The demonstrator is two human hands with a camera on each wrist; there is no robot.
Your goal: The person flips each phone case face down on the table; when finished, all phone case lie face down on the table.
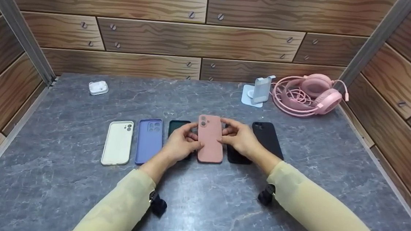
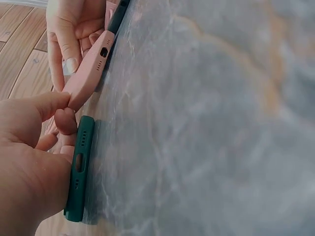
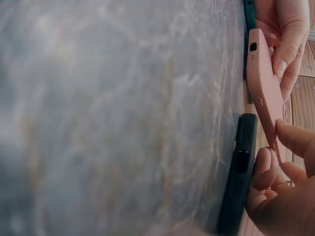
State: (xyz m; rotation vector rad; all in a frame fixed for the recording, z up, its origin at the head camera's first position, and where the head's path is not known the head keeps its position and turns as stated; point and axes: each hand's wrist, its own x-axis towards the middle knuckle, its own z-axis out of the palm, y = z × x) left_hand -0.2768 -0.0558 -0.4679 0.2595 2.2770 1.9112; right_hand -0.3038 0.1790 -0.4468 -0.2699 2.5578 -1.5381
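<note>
A pink phone case (image 1: 211, 139) is between my two hands in the middle of the row, its back with the camera opening facing up. My left hand (image 1: 180, 143) pinches its left edge between thumb and fingers. The right hand (image 1: 243, 137) grips the opposite edge in the same way. In the wrist views the pink case (image 2: 88, 73) looks tilted. Beneath my left hand lies a dark green phone case (image 2: 79, 169), partly hidden in the head view. A black phone case (image 3: 238, 172) lies under my right hand, also partly covered.
Left of my hands lie a white phone case (image 1: 117, 143) and a purple one (image 1: 149, 142). Another black case (image 1: 268, 138) is at the right. Farther back are a small white case (image 1: 98, 88), a pale folding stand (image 1: 261, 90) and pink headphones (image 1: 327, 101). Wood-patterned walls enclose the table.
</note>
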